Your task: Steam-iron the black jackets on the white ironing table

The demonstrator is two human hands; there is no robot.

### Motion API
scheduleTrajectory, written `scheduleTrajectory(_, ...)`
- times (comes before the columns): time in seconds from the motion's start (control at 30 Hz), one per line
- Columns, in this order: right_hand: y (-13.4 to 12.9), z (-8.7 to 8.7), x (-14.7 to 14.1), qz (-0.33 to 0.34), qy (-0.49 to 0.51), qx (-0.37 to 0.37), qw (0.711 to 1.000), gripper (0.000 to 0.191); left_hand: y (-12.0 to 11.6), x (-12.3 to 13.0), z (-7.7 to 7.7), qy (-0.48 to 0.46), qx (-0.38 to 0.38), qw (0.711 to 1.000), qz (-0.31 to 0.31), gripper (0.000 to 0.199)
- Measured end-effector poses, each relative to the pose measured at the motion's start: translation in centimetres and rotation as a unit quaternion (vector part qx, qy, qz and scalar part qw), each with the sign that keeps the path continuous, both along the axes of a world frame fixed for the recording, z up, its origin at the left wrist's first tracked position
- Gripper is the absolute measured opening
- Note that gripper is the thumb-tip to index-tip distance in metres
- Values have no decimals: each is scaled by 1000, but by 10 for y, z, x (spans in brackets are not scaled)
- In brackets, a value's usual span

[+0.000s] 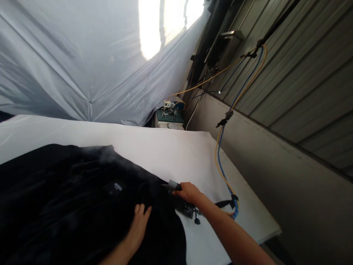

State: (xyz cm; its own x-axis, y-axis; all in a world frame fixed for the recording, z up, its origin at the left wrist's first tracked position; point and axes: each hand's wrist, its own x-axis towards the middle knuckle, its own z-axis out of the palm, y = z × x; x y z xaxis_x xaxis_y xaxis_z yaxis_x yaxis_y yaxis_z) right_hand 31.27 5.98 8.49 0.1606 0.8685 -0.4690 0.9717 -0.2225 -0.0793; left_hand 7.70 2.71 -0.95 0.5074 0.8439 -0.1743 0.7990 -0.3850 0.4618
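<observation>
A black garment lies spread over the white-covered table, with a small label lettered GUESS near its neckline. My right hand is closed round the handle of a steam iron, which rests at the garment's right edge. Faint steam drifts over the cloth's upper part. My left hand lies on the cloth below and to the left of the iron, fingers stretched out and slightly apart. The iron's soleplate is hidden.
Blue and yellow hoses hang from a bar at upper right down to the iron. Behind the white table stands a small green-topped unit. A pale sheet hangs along the back; a ribbed wall rises on the right.
</observation>
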Motion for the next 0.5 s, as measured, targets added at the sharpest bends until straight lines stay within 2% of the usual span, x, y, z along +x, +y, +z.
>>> scheduleTrajectory(0.1, -7, 7, 3, 49, 15, -22, 998, 51, -1, -1, 9, 10, -6, 1000, 2, 57)
scheduleTrajectory(0.2, -7, 13, 17, 45, 1, -24, 999, 47, -4, 2, 26, 32, -39, 999, -17, 62)
scheduleTrajectory(0.4, 3, 27, 57, -86, -70, 62, 992, 42, -8, 5, 55, 166, -129, 976, -54, 66)
scheduleTrajectory(0.5, -13, 25, 50, -155, -94, 162, 970, 39, 2, 8, 69, 146, -132, 977, -82, 48)
